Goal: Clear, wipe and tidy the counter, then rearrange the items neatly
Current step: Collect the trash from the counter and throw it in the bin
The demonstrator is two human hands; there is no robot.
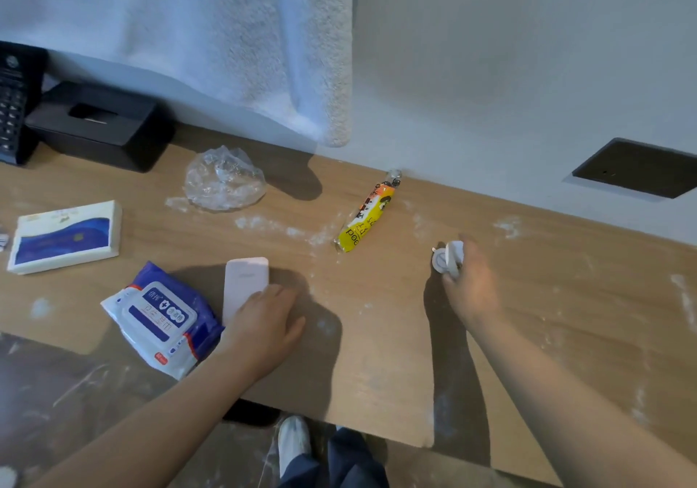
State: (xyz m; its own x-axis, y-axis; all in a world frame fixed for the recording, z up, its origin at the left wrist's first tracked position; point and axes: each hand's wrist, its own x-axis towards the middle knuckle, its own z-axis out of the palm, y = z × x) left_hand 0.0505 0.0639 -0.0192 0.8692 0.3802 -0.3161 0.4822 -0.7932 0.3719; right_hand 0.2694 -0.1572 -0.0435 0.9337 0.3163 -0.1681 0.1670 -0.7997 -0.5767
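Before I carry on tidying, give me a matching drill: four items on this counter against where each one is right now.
Things:
1. flat white slab
2. yellow packet
3. black tissue box
4. small white round object

Places:
A. back left of the counter, against the wall
B. gripped in the right hand
C. under the left hand, beside the wipes pack
D. lying mid-counter, far end close to the wall

Pairs: 1-C, 2-D, 3-A, 4-B
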